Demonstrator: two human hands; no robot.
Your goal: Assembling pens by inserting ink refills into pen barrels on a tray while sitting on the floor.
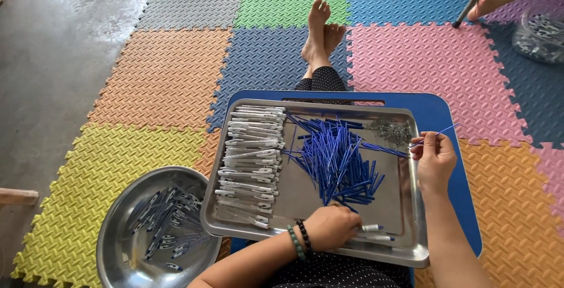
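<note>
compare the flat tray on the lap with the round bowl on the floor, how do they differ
The tray is rectangular and shallow, resting on a blue board; the bowl is round and deeper, sitting on the foam mat. The tray holds separate parts: white pen barrels, blue refills and small springs. The bowl holds what look like finished pens. Both are shiny metal.

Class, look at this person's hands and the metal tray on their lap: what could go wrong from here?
1. The tray rests on a blue board over the lap; a leg shift might tip it and spill the blue refills.
2. The small springs in the far corner could scatter.
3. The thin refill pinched in the right hand could bend while the left hand grips a pen barrel.
</note>
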